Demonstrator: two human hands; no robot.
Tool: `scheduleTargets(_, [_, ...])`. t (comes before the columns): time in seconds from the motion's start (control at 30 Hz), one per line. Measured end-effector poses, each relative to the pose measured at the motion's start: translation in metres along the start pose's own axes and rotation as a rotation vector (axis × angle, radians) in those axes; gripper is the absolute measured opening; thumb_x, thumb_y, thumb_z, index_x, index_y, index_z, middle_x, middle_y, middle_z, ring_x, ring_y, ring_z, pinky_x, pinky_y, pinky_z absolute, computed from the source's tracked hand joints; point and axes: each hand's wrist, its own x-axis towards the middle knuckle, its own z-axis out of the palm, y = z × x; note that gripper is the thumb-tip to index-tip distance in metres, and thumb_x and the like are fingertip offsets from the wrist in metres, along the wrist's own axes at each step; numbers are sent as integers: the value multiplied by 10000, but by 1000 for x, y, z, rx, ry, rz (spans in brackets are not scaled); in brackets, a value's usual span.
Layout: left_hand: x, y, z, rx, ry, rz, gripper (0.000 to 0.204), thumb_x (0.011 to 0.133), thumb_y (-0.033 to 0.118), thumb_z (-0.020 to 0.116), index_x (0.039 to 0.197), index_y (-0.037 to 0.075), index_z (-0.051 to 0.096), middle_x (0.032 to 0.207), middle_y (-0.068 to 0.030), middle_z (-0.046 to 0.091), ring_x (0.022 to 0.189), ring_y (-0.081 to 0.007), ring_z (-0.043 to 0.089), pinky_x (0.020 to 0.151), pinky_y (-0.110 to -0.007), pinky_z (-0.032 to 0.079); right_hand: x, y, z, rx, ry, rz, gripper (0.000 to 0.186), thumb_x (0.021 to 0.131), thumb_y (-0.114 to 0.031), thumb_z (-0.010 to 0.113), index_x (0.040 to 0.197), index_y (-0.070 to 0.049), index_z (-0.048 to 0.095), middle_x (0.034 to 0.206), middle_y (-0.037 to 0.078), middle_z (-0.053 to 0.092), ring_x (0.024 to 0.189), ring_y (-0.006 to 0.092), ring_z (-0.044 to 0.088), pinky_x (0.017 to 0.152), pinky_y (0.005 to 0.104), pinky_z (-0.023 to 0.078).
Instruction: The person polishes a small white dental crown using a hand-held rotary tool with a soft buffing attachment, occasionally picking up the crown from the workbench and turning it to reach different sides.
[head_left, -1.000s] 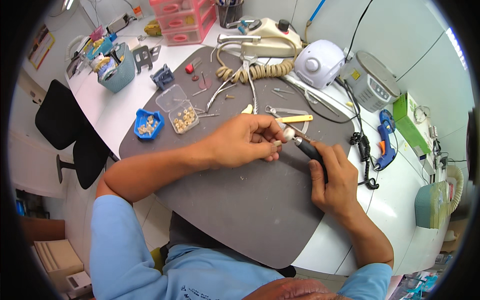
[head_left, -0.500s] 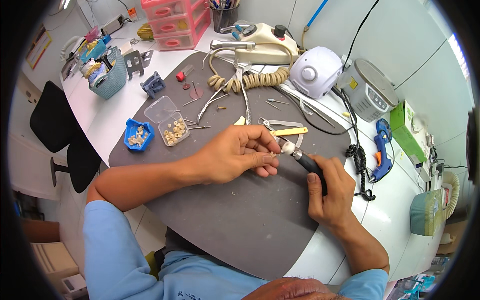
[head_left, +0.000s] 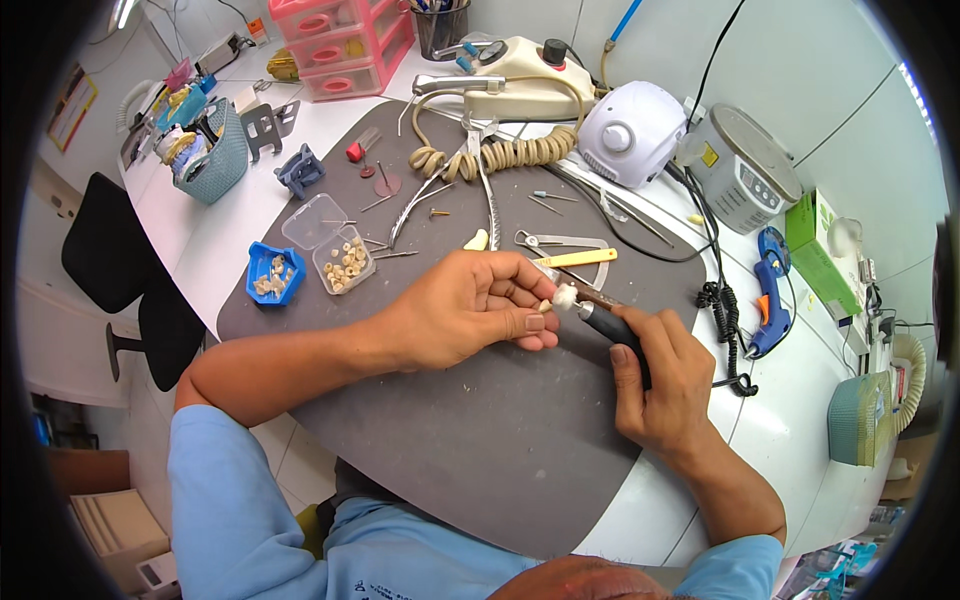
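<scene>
My left hand [head_left: 460, 315], resting above the grey mat [head_left: 480, 440], pinches a small pale tooth-like piece [head_left: 544, 306] between curled fingers. My right hand [head_left: 662, 385] grips a black rotary handpiece [head_left: 610, 326], whose white polishing wheel [head_left: 565, 297] is at the piece in my left fingertips; contact is hard to tell. Just behind them lie a yellow-handled tool [head_left: 578, 256] and a metal measuring caliper [head_left: 605, 275]. Left of my hands sit an open clear box [head_left: 342, 263] of several small beige pieces and a blue hexagonal tray [head_left: 272, 275] holding similar pieces.
Behind are a coiled-hose motor unit [head_left: 525, 85], a white control box [head_left: 625, 135] and pink drawers [head_left: 340, 45]. At right are a grey machine [head_left: 740, 170], a blue glue gun [head_left: 770, 300] and cords. A teal basket [head_left: 210, 160] and black chair [head_left: 120, 260] are at left.
The whole view has shifted slightly with the head. My hands stay together with the same holds; the wheel and handpiece have turned or moved slightly at my left fingertips.
</scene>
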Motion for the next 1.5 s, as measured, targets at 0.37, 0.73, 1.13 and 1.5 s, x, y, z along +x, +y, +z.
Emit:
scheduleTargets(0.37, [-3,3,4,60,31,-41,230,1098,25,752,1275,-79,649,1216,-196,796,1121,-243,834,962,-300,691,-1,-1,3,-61,-17,-43,369,934,-128,824,1294,-57,780,923,102,651,722,301,626,655,432,485])
scheduleTargets(0.73, [-3,5,4,51,43,-73,216,1085,23,764,1243,-62,642,1212,-195,801,1119,-246,838,947,-290,692,-1,-1,3,-69,-24,-35,368,942,-136,827,1299,-61,782,928,100,654,721,295,623,651,430,479])
scheduleTargets(1.13, [-3,5,4,50,42,-101,182,1076,8,755,1215,-47,652,1177,-180,806,1101,-241,840,960,-304,695,-1,1,3,-73,-34,-64,403,919,-138,850,1313,-80,798,931,87,659,723,284,621,656,419,481])
scheduleTargets(1.5, [-3,4,4,115,25,-88,171,1069,-12,726,1216,-45,645,1156,-169,795,1107,-248,837,981,-337,697,1,0,1,-66,-45,-85,410,893,-132,865,1298,-93,814,936,76,671,713,274,616,653,414,480])
